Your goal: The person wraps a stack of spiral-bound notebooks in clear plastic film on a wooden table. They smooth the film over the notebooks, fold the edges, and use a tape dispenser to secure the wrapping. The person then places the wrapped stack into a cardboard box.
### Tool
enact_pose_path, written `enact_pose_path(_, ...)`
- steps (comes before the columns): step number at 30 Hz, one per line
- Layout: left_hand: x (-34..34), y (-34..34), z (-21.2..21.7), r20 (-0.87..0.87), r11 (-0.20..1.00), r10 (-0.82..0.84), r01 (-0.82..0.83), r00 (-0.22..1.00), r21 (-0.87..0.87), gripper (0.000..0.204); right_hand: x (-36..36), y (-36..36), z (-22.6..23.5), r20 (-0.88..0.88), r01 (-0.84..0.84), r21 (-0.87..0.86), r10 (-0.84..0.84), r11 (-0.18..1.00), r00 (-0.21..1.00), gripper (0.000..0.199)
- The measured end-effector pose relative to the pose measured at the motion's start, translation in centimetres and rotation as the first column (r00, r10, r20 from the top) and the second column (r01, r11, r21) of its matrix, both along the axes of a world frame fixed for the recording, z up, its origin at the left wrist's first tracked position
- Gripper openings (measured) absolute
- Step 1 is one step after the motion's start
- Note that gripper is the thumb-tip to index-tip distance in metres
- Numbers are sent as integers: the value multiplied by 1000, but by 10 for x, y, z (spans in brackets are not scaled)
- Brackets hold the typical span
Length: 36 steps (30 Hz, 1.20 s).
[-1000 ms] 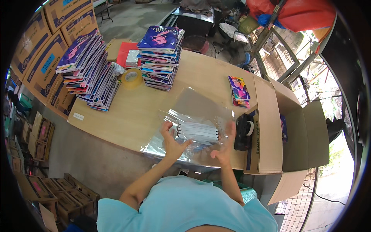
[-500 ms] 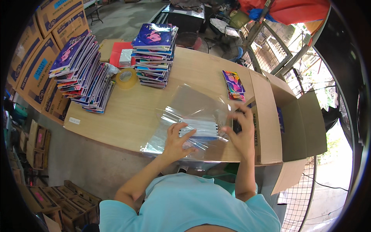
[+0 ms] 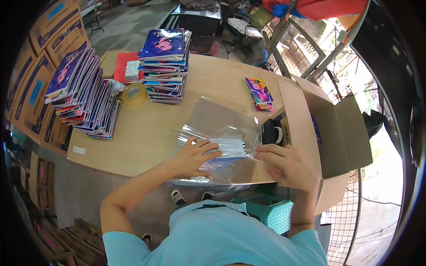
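A small stack of spiral notebooks (image 3: 231, 145), white page edges and dark coils showing, lies under clear plastic film (image 3: 213, 114) near the table's front edge. My left hand (image 3: 195, 156) rests on the film over the stack's left side, fingers spread. At the stack's right end, the fingertips of my right hand (image 3: 287, 165) are pinched together on the film; that hand is slightly blurred. Wrinkled film hangs past the table edge. Just beyond my right hand stands a black tape dispenser (image 3: 268, 131) with a white roll.
An open cardboard box (image 3: 306, 133) stands at the right. Tall notebook piles (image 3: 162, 66) (image 3: 82, 93) and a yellow tape roll (image 3: 134, 96) sit at the far left. Small colourful notebooks (image 3: 259, 93) lie far right. Stacked cartons (image 3: 33, 95) flank the table (image 3: 128, 148); a green stool (image 3: 275, 215) is below.
My right hand has come down and closed its fingers at the film's right end. The left hand has flattened onto the stack. The view has shifted slightly, and the tape dispenser shows more fully.
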State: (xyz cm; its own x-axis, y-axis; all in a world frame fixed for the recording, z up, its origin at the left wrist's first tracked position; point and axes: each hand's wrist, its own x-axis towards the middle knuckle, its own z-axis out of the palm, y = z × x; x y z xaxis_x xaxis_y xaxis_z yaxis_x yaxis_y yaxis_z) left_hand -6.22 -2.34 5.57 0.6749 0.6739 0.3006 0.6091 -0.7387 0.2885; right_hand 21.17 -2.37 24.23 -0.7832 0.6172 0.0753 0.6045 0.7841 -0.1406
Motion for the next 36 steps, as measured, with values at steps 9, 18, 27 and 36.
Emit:
enact_pose_path(9,-11,25,4,-45,985,-174,174,984,2,87,-7,115,-41,516,-347,-182,390,920,763,28)
enact_pose_path(18,-13,34,17,-176,971,-234,222,956,-84,89,-67,121,-87,201,-498,-274,555,823,807,6)
enact_pose_path(27,-9,41,8,-79,958,-265,253,961,-133,102,-96,117,-106,149,-576,-136,592,806,792,14)
enact_pose_path(36,-6,44,7,-68,952,-289,279,955,-127,100,-92,119,-134,-24,-523,-121,525,843,851,14)
